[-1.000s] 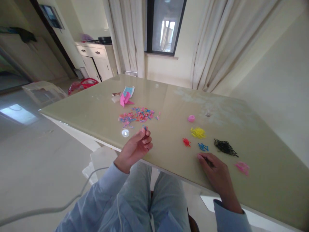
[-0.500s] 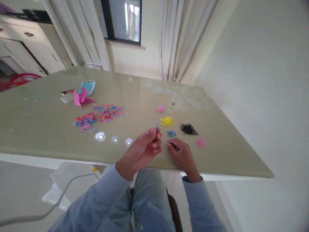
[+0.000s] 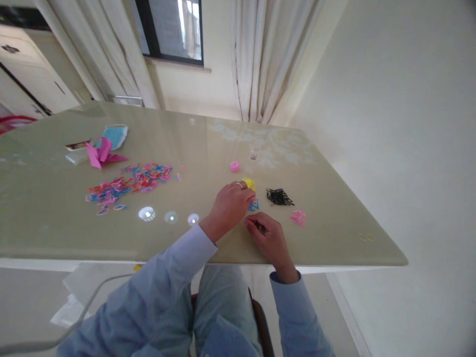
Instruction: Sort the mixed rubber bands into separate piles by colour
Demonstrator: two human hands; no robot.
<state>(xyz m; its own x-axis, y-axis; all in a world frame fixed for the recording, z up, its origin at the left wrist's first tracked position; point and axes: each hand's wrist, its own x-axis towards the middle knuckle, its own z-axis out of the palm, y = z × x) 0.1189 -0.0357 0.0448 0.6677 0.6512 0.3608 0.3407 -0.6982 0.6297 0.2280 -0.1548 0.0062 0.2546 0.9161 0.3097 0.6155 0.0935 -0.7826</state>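
Observation:
My left hand (image 3: 232, 206) reaches forward over a small pile of blue rubber bands (image 3: 254, 205), fingers together and pointing down. Its fingertips are at the blue pile, and what they pinch is hidden. Just behind, and partly covered by that hand, lies a heap of yellow rubber bands (image 3: 248, 184). My right hand (image 3: 268, 237) rests on the table nearer to me, curled with thumb and forefinger together; anything inside is too hidden to name. To its right are black rubber bands (image 3: 279, 197) and a few pink rubber bands (image 3: 298, 217).
A large mixed heap of red, pink and blue bands (image 3: 130, 183) spreads on the left of the table (image 3: 208, 148). Behind it lie a pink folded paper piece (image 3: 100, 152) and a blue face mask (image 3: 116, 136). A small pink ring-shaped thing (image 3: 234, 166) sits behind the yellow heap.
My left hand, which held up a blue rubber band, has turned over and lowered forward onto the blue pile. My right hand stays curled on the table. The view has shifted slightly right.

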